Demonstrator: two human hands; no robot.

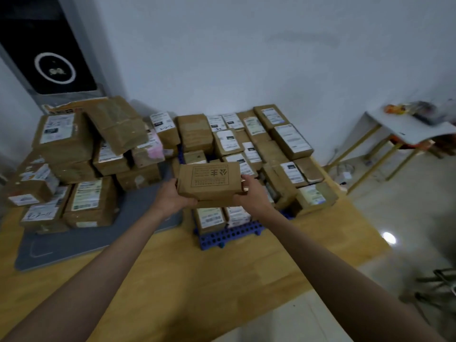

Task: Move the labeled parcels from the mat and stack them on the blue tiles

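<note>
Your left hand (172, 197) and right hand (251, 193) clasp the parcel (209, 180) between them, fingers (246, 180) curled round its ends, above the blue tiles (229, 234).

Both my arms reach straight forward; my left hand (172, 197) and right hand (251, 193) curl their fingers around opposite ends of one load.

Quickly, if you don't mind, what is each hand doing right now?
Left hand: grips the left end of the printed parcel.
Right hand: grips the right end of the same parcel, held above the blue tiles.
</note>
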